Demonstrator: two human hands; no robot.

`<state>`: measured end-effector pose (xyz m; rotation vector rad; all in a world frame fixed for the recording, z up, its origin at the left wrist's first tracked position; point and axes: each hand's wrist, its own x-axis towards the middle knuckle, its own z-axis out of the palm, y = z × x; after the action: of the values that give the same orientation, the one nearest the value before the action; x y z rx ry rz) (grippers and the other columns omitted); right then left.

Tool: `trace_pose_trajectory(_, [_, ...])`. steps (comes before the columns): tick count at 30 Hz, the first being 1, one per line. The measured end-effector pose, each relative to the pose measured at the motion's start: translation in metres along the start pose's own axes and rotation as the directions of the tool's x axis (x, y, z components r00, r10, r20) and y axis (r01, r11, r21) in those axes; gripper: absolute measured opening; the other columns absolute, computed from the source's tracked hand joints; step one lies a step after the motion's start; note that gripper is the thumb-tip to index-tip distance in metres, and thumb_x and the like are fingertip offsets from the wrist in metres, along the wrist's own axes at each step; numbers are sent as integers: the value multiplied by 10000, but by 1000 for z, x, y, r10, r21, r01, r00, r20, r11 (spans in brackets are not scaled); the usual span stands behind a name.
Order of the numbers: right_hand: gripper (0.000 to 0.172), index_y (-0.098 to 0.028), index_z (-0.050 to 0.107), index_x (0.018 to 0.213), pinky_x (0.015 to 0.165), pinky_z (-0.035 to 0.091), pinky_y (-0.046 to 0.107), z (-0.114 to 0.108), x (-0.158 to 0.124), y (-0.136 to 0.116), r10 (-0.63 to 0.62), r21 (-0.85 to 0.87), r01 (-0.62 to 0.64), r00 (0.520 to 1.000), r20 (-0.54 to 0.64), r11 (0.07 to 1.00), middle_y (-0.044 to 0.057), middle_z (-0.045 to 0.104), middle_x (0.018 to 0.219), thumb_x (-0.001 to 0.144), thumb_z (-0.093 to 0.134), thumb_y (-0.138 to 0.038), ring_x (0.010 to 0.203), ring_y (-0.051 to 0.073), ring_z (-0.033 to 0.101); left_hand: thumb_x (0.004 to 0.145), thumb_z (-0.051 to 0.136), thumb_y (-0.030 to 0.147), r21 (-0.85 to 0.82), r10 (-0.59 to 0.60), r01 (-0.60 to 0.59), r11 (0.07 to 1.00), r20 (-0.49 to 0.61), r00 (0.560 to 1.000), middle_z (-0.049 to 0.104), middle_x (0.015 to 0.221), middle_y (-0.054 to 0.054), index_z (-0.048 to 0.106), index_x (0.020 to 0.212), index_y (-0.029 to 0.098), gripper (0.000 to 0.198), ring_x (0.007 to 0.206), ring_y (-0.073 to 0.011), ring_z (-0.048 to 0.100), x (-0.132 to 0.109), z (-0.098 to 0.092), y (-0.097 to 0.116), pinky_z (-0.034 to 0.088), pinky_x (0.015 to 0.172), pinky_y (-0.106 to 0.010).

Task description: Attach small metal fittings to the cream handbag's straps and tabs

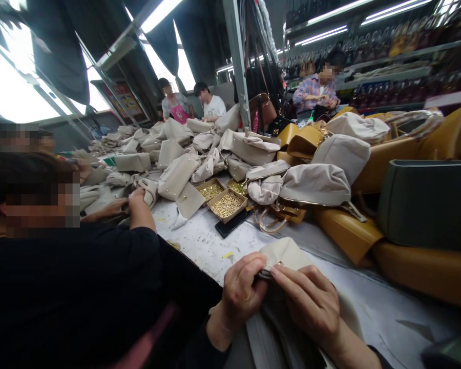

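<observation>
Close in front of me is a cream handbag (286, 252), partly hidden by my hands and running down past the lower edge of the view. My left hand (241, 287) has its fingers curled round the bag's edge, thumb underneath. My right hand (311, 300) pinches the same edge from the other side, its fingertips beside a small gold-coloured metal piece on the bag. Beyond my hands, open cardboard boxes (227, 219) of small gold-coloured metal parts stand on the white worktable (200, 246). A black phone (230, 225) lies against the nearest box.
Cream bags (179, 177) are heaped along the table's far side. Mustard bags (346, 225) and a dark green bag (430, 202) crowd the right. A co-worker in black (72, 287) sits close on my left, arms over the table. Other people work farther back near a metal post (238, 66).
</observation>
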<state>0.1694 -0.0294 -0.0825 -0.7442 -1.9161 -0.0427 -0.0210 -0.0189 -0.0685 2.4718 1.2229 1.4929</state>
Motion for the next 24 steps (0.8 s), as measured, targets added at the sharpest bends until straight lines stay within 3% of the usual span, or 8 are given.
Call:
trace_pose_trajectory(6, [537,-218,545,1497,675,544,352,15,6,11,21,18,-21,1000,-10,1000,100,784,1134,992,551,-34,793,219,681,902,631,90,-51,-109,107,993,-49,993,749,1010,-68,607,1124,217,257,960,-213,738,1,16,-9,615,884,-328])
trace_pose_trajectory(10, [464,-240,619,1411,686,543,355,22,5,21,60,10,-60,998,-33,998,70,787,1039,992,562,-48,748,213,677,896,603,91,-233,-245,240,943,7,969,699,922,-47,639,977,210,148,893,-201,692,4,24,-15,589,827,-330])
trace_pose_trajectory(15, [376,-218,649,1365,743,526,355,23,2,33,24,-15,-24,999,-38,1000,64,785,1043,1011,590,-106,806,216,705,862,627,83,-437,-341,332,836,59,938,696,971,-60,664,978,192,163,947,-208,670,10,33,-18,553,865,-331])
trace_pose_trajectory(19, [325,-219,682,1302,757,512,356,27,7,33,48,-35,-50,996,-73,998,61,783,1035,1007,606,-106,782,215,688,861,641,127,-425,-383,396,814,121,916,697,975,-64,666,1002,179,151,925,-207,660,11,34,-20,526,835,-314])
trace_pose_trajectory(24, [239,-229,711,1207,763,510,369,46,25,23,130,-60,-139,981,-146,988,66,773,987,1011,611,-137,798,234,672,850,620,171,-364,-385,400,841,117,916,674,933,-54,651,1000,177,154,870,-201,638,22,25,-33,502,787,-300])
